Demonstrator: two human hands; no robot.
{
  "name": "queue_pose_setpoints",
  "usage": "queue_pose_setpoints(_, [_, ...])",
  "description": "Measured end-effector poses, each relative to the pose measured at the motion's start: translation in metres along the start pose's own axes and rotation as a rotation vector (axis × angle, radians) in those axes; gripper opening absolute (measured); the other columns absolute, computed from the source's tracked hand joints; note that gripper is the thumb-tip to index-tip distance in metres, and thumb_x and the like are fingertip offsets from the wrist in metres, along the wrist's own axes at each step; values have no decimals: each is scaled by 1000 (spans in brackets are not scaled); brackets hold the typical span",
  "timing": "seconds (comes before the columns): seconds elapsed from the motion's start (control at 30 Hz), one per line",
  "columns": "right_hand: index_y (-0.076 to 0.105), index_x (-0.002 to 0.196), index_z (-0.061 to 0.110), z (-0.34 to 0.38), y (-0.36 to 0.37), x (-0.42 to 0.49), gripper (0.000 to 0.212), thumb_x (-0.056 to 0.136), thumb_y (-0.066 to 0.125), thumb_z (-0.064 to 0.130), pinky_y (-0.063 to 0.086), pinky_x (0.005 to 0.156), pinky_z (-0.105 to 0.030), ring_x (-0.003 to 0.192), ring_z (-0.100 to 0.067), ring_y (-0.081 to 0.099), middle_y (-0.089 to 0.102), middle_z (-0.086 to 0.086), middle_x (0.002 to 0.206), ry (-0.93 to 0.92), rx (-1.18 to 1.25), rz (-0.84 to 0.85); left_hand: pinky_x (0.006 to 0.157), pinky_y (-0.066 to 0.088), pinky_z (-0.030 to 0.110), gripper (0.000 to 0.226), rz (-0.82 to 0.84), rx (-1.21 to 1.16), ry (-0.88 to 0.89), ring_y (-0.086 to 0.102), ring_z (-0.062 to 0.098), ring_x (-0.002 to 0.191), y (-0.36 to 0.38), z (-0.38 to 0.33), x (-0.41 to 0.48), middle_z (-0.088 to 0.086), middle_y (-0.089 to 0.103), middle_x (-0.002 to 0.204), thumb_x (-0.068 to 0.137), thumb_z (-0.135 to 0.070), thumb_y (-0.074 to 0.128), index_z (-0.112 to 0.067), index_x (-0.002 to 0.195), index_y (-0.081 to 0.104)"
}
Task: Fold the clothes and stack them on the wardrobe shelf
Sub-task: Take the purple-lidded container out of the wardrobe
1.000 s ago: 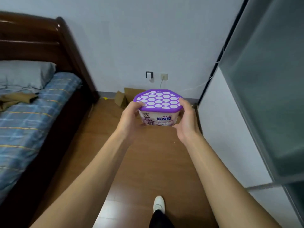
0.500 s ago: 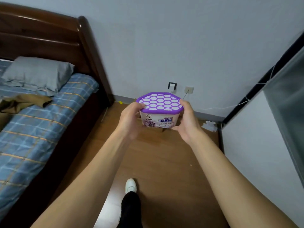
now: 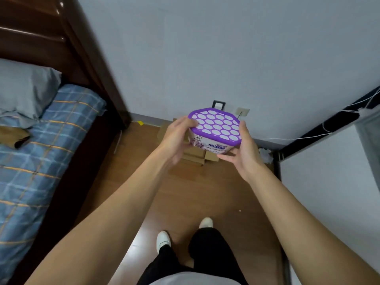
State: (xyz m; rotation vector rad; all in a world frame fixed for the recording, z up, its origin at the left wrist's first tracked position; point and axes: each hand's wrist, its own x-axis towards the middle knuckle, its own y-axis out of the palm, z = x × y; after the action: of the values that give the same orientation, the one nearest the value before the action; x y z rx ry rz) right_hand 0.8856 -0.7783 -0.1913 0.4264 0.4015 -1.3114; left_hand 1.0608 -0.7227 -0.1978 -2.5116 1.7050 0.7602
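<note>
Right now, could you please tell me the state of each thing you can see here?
purple-lidded tub, lid on, tilted, held in the air.
left grip, holds the tub's left side.
right grip, holds the tub's right side.
brown garment, crumpled on the bed, unfolded.
pillow, lying at the bed's head.
wall socket, cable plugged in.

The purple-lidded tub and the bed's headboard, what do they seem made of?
The tub looks like plastic: a smooth white wall with a printed label, under a purple lid moulded with a regular grid of pale ovals. The headboard looks like dark varnished wood, going by the bright highlights on its curved rails; solid or veneer, I cannot tell.
</note>
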Motion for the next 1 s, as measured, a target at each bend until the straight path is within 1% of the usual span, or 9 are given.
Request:
queue_pose_setpoints(0.1, [59,107,36,6,3,55,36,93,47,66,61,66,-35,86,-12,75,75,6,102,-6,-34,-53,85,53,38,32,33,59,-44,69,13,105,-3,2,57,0,75,112,80,-46,70,-27,105,67])
queue_pose_setpoints(0.2, [56,117,32,4,-1,120,41,93,49,64,61,66,-32,87,-12,75,72,6,107,28,-39,-70,94,50,46,47,34,122,-149,67,17,110,-5,9,112,-5,75,113,76,-59,71,-29,111,66])
queue_pose_setpoints(0.27, [54,124,29,3,-2,167,45,93,50,63,61,68,-32,92,-13,73,71,6,109,77,-42,-45,88,53,43,55,23,101,-222,67,18,107,-6,15,151,-6,75,112,70,-63,73,-29,112,65])
queue_pose_setpoints(0.37, [54,117,33,5,-3,230,33,96,50,58,60,66,-28,93,-10,71,70,10,106,135,-54,-1,80,57,34,54,-61,22,-280,70,20,99,-1,24,205,-4,76,107,67,-54,77,-24,111,65])
queue_pose_setpoints(0.5, [56,112,31,7,-2,301,25,98,51,51,61,69,-31,100,-15,70,70,4,111,212,-62,57,63,55,26,60,-148,19,-326,75,14,80,0,32,270,-3,77,99,59,-50,78,-21,109,65])
queue_pose_setpoints(0.63, [53,120,29,-2,11,366,27,100,50,47,61,76,-35,109,-19,67,66,1,122,275,-58,103,64,53,27,57,-176,38,-346,74,16,83,-21,56,329,-4,77,98,60,-50,77,-21,108,66])
queue_pose_setpoints(0.8, [51,130,26,-57,44,444,36,100,48,48,59,86,-41,111,-18,66,65,3,125,306,-37,38,79,57,31,59,-139,15,-380,74,20,98,-70,114,410,-4,76,105,67,-49,79,-21,116,62])
queue_pose_setpoints(0.9, [54,124,25,-115,58,492,32,99,52,45,59,89,-45,111,-19,67,66,1,123,315,0,-28,82,58,31,55,-136,6,-388,74,19,97,-102,166,463,-4,77,103,67,-46,77,-21,113,63])
queue_pose_setpoints(1.0, [50,128,23,-179,70,535,35,99,54,41,59,87,-43,111,-20,66,64,-1,124,315,4,-50,78,60,34,42,-161,-33,-414,75,20,95,-133,223,509,-2,78,97,72,-35,75,-21,110,63])
